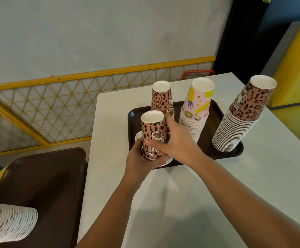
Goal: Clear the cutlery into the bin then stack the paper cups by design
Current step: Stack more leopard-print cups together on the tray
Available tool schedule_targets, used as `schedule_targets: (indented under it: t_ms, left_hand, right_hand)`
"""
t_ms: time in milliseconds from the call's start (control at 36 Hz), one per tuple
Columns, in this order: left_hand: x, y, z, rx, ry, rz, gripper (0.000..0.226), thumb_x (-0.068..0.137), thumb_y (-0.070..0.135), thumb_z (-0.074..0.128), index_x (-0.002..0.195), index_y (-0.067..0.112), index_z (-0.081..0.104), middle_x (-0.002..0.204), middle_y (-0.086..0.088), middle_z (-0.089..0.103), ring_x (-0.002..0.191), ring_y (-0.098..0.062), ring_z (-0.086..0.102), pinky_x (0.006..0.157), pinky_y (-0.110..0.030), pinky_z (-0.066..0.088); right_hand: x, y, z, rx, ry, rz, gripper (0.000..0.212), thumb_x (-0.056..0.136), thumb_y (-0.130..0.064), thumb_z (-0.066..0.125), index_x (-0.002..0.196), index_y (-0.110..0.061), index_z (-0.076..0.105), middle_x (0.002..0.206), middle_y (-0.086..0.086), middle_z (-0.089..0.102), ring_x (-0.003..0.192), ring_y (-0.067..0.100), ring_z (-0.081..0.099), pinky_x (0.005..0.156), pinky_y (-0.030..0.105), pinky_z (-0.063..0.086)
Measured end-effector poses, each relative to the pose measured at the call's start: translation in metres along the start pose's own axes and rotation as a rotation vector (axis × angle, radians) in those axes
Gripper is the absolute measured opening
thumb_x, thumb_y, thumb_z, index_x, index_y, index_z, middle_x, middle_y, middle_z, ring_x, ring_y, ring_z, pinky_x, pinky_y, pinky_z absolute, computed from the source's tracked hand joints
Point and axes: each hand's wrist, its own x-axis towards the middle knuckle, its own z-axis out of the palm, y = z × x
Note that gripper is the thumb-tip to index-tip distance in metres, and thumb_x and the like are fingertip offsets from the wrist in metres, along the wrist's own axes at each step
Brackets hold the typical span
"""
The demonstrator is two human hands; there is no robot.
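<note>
Leopard cups, upturned and nested at the tray's seven o'clock corner, sit clasped by left hand and right hand (both wrapped low). Light, crushable paper likely wants gentle pressure near the stiffer rims.

Paper cups with a matt printed leopard pattern and plain white rolled rims stand upside down on a dark brown plastic tray with a smooth, faintly glossy surface. A second paper stack has a matt pink and yellow fruit print. The table is smooth, matt and off-white, and the wall behind looks like rough, scuffed plaster with yellow-painted lattice trim.
</note>
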Motion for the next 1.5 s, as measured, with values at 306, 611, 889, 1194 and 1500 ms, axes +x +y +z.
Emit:
schedule_targets:
  t_ms: [306, 611, 889, 1194, 1500]
  left_hand:
    - [-0.002, -0.002, 0.0, 0.031, -0.097, 0.012, 0.079, 0.057, 0.008, 0.09, 0.126, 0.021, 0.053, 0.115, 0.005, 0.068, 0.105, -0.008, 0.065, 0.084, -0.025, 0.055]
    - [-0.004, -0.009, -0.007, 0.047, -0.053, -0.041, 0.073, 0.053, 0.013, 0.089, 0.12, 0.016, 0.058, 0.109, 0.003, 0.071, 0.102, -0.012, 0.067, 0.086, -0.029, 0.056]
    - [-0.002, -0.003, -0.012, 0.023, -0.038, -0.014, 0.084, 0.042, 0.035, 0.087, 0.12, 0.023, 0.058, 0.109, 0.008, 0.07, 0.103, -0.009, 0.066, 0.085, -0.03, 0.056]
    - [0.0, 0.012, -0.015, 0.032, 0.012, 0.033, 0.079, 0.049, 0.029, 0.09, 0.12, 0.02, 0.056, 0.111, 0.005, 0.068, 0.106, -0.015, 0.064, 0.086, -0.033, 0.057]
    - [0.038, 0.083, -0.008, 0.125, 0.083, 0.372, 0.082, 0.05, 0.039, 0.078, 0.125, 0.013, 0.054, 0.112, 0.006, 0.067, 0.103, -0.005, 0.064, 0.091, -0.034, 0.054]
  right_hand:
    - [0.004, -0.005, -0.016, 0.036, 0.054, -0.013, 0.061, 0.076, -0.031, 0.072, 0.128, -0.02, 0.042, 0.105, -0.02, 0.054, 0.09, -0.011, 0.051, 0.073, 0.0, 0.04]
    - [0.043, -0.052, -0.046, 0.114, 0.402, -0.164, 0.065, 0.079, -0.029, 0.071, 0.131, -0.01, 0.038, 0.111, -0.015, 0.053, 0.095, -0.008, 0.051, 0.075, -0.004, 0.039]
    - [0.095, -0.038, -0.044, -0.019, 0.444, -0.138, 0.072, 0.08, -0.027, 0.071, 0.136, -0.007, 0.032, 0.133, 0.006, 0.051, 0.122, 0.017, 0.049, 0.094, 0.019, 0.04]
    - [0.045, -0.03, -0.026, -0.06, 0.415, -0.095, 0.083, 0.082, -0.044, 0.065, 0.146, -0.016, 0.02, 0.149, 0.003, 0.029, 0.135, 0.014, 0.03, 0.101, 0.02, 0.029]
    - [0.036, -0.035, -0.03, 0.014, 0.112, -0.137, 0.081, 0.073, -0.035, 0.076, 0.139, -0.02, 0.031, 0.131, -0.005, 0.053, 0.116, 0.005, 0.051, 0.094, 0.02, 0.044]
